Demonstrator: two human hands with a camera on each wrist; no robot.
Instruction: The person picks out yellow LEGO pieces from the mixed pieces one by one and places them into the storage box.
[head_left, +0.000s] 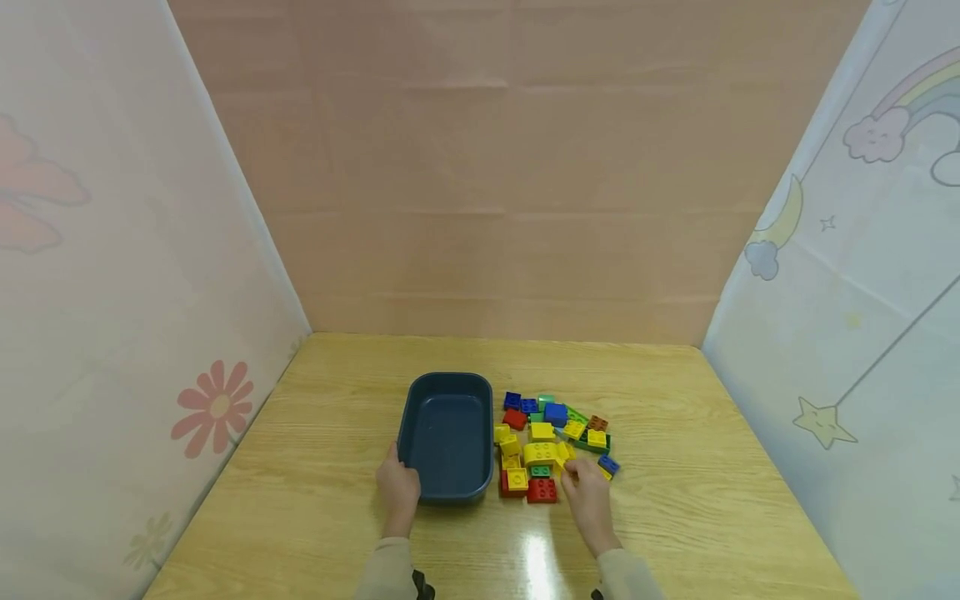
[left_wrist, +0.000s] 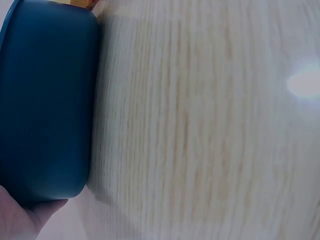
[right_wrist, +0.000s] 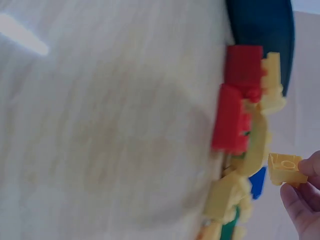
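Note:
At the near left side of a dark blue tray (head_left: 489, 408), my left hand (head_left: 398, 490) grips its edge. The left wrist view shows that hand (left_wrist: 22, 220) low at the corner of the tray's outer wall (left_wrist: 47, 110). My right hand (head_left: 589, 503) is at the near right of a brick pile, its thumb and fingertips pinching a yellow toy brick (right_wrist: 287, 170). The brick's hollow side shows in the right wrist view. Beside it are a red brick (head_left: 542, 491) and a rounded yellow brick (head_left: 538, 453).
Several more toy bricks lie right of the tray, among them a blue brick (head_left: 556, 414) and a dark green piece (head_left: 598, 447). All stand on a wooden table (head_left: 330, 417). Printed cloth hangs at both sides, and a plain brownish sheet (head_left: 495, 167) at the back.

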